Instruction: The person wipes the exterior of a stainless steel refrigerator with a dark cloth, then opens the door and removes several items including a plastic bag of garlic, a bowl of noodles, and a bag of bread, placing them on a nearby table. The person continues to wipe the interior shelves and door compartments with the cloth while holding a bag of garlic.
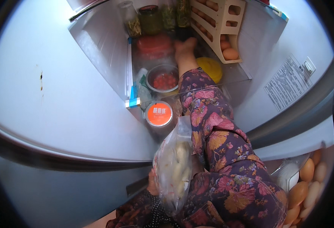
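Note:
My right hand (185,50) reaches deep into an open refrigerator, under a clear glass shelf (232,77), beside a red-lidded container (154,45). Its fingers are blurred, and whether they grip something does not show. My left hand (152,182) holds a clear plastic bag (174,171) with pale, lumpy contents, low in front of me. A metal bowl of small red fruits (164,81) stands left of my right forearm, and a yellow round lid (209,69) lies to its right. Nearer me is a round tub with an orange lid (159,113) that bears writing.
A rack of brown eggs (232,31) stands at the back right. Glass jars (148,20) line the back left. More eggs (298,193) lie at the lower right near the open door. White walls (70,85) flank the compartment, and blue tape marks the shelf's left corner (132,102).

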`<act>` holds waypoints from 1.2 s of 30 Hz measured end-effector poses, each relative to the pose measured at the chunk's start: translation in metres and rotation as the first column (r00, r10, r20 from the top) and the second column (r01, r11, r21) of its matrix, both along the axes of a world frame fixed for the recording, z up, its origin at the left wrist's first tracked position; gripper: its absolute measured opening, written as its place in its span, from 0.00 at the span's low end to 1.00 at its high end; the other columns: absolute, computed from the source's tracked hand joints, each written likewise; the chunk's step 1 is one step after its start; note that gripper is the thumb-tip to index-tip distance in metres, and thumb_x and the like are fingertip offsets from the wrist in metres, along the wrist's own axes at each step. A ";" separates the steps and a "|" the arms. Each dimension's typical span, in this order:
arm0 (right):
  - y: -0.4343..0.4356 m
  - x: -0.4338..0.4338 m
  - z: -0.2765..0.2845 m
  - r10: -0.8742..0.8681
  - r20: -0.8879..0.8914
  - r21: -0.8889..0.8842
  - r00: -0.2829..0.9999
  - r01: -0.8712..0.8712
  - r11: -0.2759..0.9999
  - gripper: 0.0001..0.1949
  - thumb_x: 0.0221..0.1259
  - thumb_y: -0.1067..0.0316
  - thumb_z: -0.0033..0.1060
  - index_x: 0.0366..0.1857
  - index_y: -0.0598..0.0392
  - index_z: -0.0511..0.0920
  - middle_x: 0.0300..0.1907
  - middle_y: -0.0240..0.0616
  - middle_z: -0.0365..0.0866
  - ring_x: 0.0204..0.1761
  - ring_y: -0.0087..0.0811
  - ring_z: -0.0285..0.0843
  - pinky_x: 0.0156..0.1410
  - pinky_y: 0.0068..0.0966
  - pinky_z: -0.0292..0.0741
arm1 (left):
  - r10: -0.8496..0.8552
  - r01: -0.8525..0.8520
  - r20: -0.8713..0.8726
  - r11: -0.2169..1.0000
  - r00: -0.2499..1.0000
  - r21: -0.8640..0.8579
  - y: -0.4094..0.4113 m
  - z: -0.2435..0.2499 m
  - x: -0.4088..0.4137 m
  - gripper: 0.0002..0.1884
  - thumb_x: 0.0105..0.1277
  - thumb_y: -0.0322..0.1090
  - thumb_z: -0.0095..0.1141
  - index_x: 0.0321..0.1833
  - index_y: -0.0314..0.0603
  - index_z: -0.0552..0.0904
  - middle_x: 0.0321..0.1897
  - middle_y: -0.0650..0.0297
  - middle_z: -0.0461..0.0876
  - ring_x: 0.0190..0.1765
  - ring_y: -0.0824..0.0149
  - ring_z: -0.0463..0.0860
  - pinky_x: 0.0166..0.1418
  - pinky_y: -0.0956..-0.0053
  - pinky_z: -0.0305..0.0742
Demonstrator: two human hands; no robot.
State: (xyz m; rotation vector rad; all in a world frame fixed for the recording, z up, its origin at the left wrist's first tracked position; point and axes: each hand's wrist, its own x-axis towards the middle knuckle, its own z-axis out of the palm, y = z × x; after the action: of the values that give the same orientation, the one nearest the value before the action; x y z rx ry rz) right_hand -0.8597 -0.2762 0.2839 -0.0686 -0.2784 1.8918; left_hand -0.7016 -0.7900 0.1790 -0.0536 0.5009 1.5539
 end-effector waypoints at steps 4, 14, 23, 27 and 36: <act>-0.014 0.033 0.010 -0.078 -0.058 -0.027 0.995 0.077 0.997 0.24 0.68 0.52 0.42 0.65 0.50 0.68 0.63 0.36 0.70 0.62 0.38 0.68 0.66 0.41 0.64 | -0.027 0.027 -0.002 0.999 1.000 0.024 0.002 0.002 0.002 0.48 0.57 0.68 0.57 0.75 0.47 0.59 0.69 0.56 0.67 0.68 0.55 0.69 0.70 0.54 0.67; -0.054 0.081 0.028 -0.207 -0.109 -0.078 0.972 0.200 0.977 0.26 0.65 0.55 0.51 0.66 0.51 0.66 0.66 0.36 0.68 0.66 0.35 0.64 0.74 0.41 0.54 | -0.114 0.116 -0.025 0.991 0.993 0.067 -0.004 0.004 0.012 0.48 0.58 0.69 0.56 0.75 0.47 0.58 0.69 0.57 0.67 0.68 0.56 0.69 0.69 0.54 0.68; -0.059 0.113 -0.013 -0.514 0.074 0.390 0.854 0.450 0.803 0.25 0.61 0.61 0.56 0.62 0.57 0.69 0.63 0.42 0.71 0.66 0.37 0.66 0.72 0.38 0.59 | -0.096 0.097 -0.028 0.995 0.995 0.026 -0.027 -0.009 0.011 0.49 0.57 0.69 0.57 0.74 0.45 0.59 0.69 0.57 0.67 0.68 0.56 0.70 0.69 0.55 0.68; -0.079 0.116 -0.009 -0.658 0.228 0.497 0.718 0.495 0.713 0.23 0.67 0.55 0.45 0.60 0.57 0.72 0.61 0.43 0.74 0.63 0.41 0.70 0.70 0.38 0.65 | -0.105 0.106 -0.014 0.993 0.994 0.046 -0.034 0.002 0.011 0.49 0.57 0.68 0.57 0.74 0.45 0.59 0.69 0.57 0.67 0.67 0.56 0.70 0.69 0.55 0.68; -0.143 0.176 0.027 -0.223 -0.246 0.050 0.943 0.242 0.969 0.19 0.69 0.61 0.38 0.57 0.55 0.75 0.56 0.44 0.78 0.56 0.44 0.76 0.62 0.46 0.74 | -0.136 0.136 -0.009 0.986 0.991 0.094 -0.045 0.017 0.018 0.48 0.57 0.68 0.58 0.74 0.45 0.59 0.68 0.57 0.67 0.67 0.56 0.70 0.69 0.55 0.68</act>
State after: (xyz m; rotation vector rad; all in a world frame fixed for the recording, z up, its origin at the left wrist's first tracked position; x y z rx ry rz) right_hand -0.6836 -0.4190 0.3105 0.1736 -0.1717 1.6323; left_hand -0.6840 -0.8346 0.1956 0.0541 0.4242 1.4418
